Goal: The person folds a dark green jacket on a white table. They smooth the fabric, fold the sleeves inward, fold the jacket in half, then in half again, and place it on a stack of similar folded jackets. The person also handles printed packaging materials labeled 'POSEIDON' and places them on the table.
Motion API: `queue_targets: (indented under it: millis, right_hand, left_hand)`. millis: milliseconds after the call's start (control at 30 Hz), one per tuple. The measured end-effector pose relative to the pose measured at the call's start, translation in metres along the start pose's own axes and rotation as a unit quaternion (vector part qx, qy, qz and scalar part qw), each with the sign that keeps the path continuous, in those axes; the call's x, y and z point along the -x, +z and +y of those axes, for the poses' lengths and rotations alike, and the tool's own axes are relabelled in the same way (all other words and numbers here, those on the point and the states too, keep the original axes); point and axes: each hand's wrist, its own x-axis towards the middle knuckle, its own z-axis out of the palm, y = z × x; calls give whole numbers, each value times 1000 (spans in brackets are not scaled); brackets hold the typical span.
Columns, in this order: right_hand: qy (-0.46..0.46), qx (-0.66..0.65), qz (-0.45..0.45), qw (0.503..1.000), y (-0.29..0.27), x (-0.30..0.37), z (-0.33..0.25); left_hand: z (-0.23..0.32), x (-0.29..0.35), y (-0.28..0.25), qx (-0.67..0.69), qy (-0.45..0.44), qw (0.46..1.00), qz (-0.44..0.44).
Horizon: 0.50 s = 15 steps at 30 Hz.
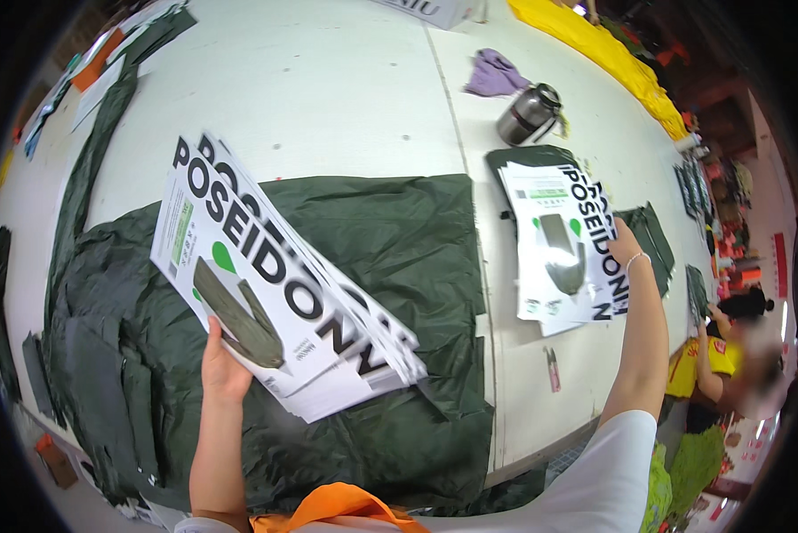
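Note:
My left hand [226,364] is closed on the lower left edge of a fanned stack of white printed sheets [266,373], thumb on top. The sheets carry bold black lettering and a picture of green waders, and are tilted above a dark green waterproof garment [381,213] spread on the table. Out to the right, my right hand [628,247] grips the right edge of a second stack of similar sheets [528,258]. Its fingertips are partly hidden. That stack lies over folded dark green fabric [648,240], which shows along its top and right side.
Beyond the right stack stand a steel flask [528,115] and a crumpled purple cloth [495,73] on the white table [355,98]. A small cutter-like tool [553,369] lies below that stack. Yellow fabric [603,53] runs along the far right edge. Another person [714,364] is at the right.

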Motion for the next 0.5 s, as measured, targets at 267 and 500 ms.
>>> queue_targets:
  millis: [267, 500]
  right_hand:
    - [-56, 59, 150, 985, 45, 18, -37]
    - [-302, -1, 19, 953, 48, 170, -268]
  left_hand:
    - [153, 66, -45, 59, 279, 956, 75]
    - [362, 210, -92, 21, 549, 823, 144]
